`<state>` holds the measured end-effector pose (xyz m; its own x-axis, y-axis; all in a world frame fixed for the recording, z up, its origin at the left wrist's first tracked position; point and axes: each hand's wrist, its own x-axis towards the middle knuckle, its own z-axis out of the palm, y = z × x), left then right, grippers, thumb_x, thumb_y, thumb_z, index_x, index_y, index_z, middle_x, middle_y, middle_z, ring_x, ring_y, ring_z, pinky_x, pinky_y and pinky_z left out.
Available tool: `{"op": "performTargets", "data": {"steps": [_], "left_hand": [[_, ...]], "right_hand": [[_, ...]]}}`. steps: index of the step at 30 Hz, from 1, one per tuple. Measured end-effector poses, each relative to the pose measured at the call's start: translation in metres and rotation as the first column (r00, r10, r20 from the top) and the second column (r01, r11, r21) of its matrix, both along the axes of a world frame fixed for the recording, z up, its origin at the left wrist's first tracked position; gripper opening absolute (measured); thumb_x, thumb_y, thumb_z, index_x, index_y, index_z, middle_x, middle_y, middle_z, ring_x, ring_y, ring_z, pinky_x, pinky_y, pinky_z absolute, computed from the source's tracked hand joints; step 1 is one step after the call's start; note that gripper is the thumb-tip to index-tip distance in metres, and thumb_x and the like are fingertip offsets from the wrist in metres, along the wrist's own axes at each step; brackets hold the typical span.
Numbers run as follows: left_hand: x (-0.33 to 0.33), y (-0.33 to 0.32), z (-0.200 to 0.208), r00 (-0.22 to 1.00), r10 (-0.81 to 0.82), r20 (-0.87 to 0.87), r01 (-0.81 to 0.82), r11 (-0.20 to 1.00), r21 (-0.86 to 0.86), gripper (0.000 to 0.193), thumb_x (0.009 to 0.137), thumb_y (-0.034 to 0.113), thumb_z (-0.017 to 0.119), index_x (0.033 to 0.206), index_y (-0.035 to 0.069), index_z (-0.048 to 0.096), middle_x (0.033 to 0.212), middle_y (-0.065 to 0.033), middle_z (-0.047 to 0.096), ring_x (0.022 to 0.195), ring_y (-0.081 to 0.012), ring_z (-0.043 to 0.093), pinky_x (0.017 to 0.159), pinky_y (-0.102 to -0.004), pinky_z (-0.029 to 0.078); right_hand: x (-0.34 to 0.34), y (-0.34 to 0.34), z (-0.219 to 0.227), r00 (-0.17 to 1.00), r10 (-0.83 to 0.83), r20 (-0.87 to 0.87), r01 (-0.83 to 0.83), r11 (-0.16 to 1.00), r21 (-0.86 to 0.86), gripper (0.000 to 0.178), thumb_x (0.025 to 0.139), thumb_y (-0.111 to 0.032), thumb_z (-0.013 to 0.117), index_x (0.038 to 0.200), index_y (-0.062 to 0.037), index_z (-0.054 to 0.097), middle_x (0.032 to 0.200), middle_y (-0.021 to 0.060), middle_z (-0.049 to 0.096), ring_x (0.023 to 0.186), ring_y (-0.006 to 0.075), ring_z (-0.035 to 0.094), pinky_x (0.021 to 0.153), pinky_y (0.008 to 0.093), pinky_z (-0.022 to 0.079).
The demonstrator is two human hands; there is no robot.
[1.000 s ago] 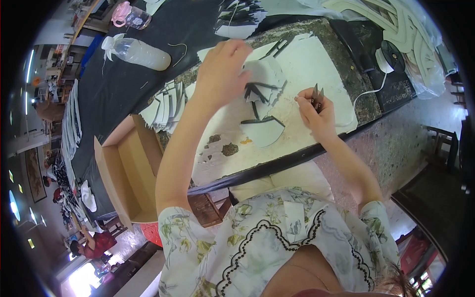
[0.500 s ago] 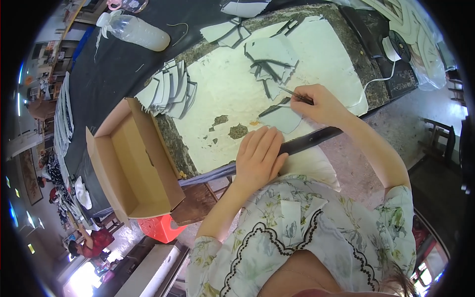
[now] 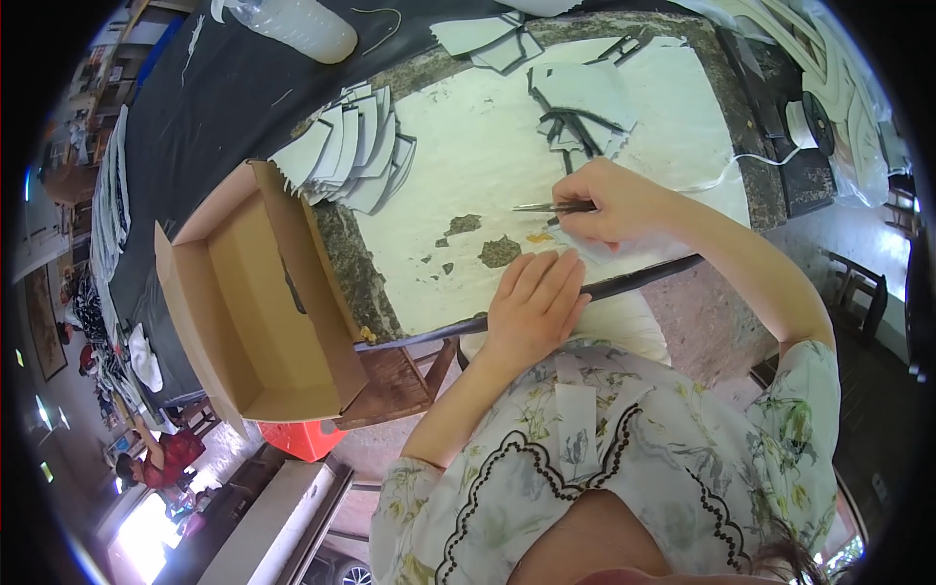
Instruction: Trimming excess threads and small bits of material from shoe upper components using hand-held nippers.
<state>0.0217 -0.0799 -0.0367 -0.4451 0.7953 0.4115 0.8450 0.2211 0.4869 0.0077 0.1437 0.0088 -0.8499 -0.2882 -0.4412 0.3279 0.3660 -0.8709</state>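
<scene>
A worn white work board, its paint flaked away in dark patches, covers most of the stone-topped table. To its left an open cardboard box sits tilted against the table's edge, flaps spread. On the board's upper left lies a fanned stack of pale cut pieces; near the top right is a looser heap of similar pieces with dark edges. A clear plastic bottle lies on the black cloth beyond.

The left hand lies flat, palm down, fingers together and extended, on the board's near edge where a dark strip runs along it — it holds nothing. The right hand is closed in a pinch around thin metal tweezers.

The tweezers lie nearly level, their long axis running across the view from right to left, tips pointing toward the person's left and just above the board. Only the front half shows; the rest is hidden inside the right hand's grip. They sit above and slightly beyond the left hand, near but not touching it — a small yellowish scrap lies between the two.
</scene>
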Motion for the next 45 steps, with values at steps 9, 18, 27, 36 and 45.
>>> {"op": "performTargets", "data": {"steps": [9,18,27,36,45], "left_hand": [[-0.007,-0.002,0.013,0.974,0.212,-0.075,-0.22,0.968,-0.118,0.035,0.078,0.017,0.075,0.109,0.003,0.066,0.121,-0.0101,0.065,0.111,-0.0295,0.056,0.093,-0.0418,0.043],[0.0,0.013,0.005,0.983,0.174,-0.055,-0.176,0.983,-0.049,0.038,0.079,0.02,0.076,0.11,0.004,0.062,0.12,-0.0106,0.064,0.111,-0.0316,0.056,0.095,-0.0434,0.042],[0.003,0.008,-0.002,0.976,0.212,0.043,-0.215,0.974,0.07,0.037,0.076,0.013,0.078,0.108,0.003,0.061,0.119,-0.0121,0.064,0.109,-0.0322,0.056,0.093,-0.0412,0.043],[-0.003,0.016,0.004,0.975,0.222,-0.029,-0.223,0.974,-0.034,0.031,0.08,0.017,0.074,0.106,0.003,0.064,0.12,-0.0116,0.065,0.109,-0.029,0.058,0.09,-0.0405,0.045],[0.008,0.017,0.003,0.961,0.255,-0.106,-0.268,0.954,-0.132,0.045,0.085,0.025,0.071,0.122,0.002,0.061,0.124,-0.0111,0.062,0.111,-0.0295,0.054,0.096,-0.0407,0.038]], "right_hand": [[-0.004,0.0,-0.003,0.999,-0.03,0.017,0.029,0.997,0.067,0.012,0.08,-0.007,0.058,0.073,0.0034,0.057,0.057,0.0079,0.056,0.042,0.0138,0.057,0.041,0.0286,0.044],[0.001,-0.002,-0.008,0.986,0.02,-0.164,0.009,0.984,0.176,0.011,0.08,-0.007,0.059,0.075,0.0028,0.059,0.058,0.0066,0.057,0.044,0.013,0.056,0.043,0.0282,0.044],[0.003,0.0,-0.001,0.998,-0.047,0.041,0.043,0.994,0.104,0.011,0.082,-0.007,0.06,0.077,0.0028,0.06,0.061,0.0066,0.06,0.045,0.0135,0.058,0.044,0.0289,0.044],[0.001,0.001,-0.005,0.995,-0.002,-0.102,0.021,0.982,0.189,0.013,0.082,-0.008,0.061,0.074,0.0019,0.06,0.058,0.0069,0.059,0.045,0.0136,0.059,0.044,0.0288,0.045],[0.011,0.026,0.004,0.979,-0.175,0.103,0.16,0.977,0.137,0.022,0.084,-0.01,0.064,0.067,0.0008,0.057,0.057,0.0059,0.06,0.044,0.0127,0.059,0.045,0.027,0.046]]}}
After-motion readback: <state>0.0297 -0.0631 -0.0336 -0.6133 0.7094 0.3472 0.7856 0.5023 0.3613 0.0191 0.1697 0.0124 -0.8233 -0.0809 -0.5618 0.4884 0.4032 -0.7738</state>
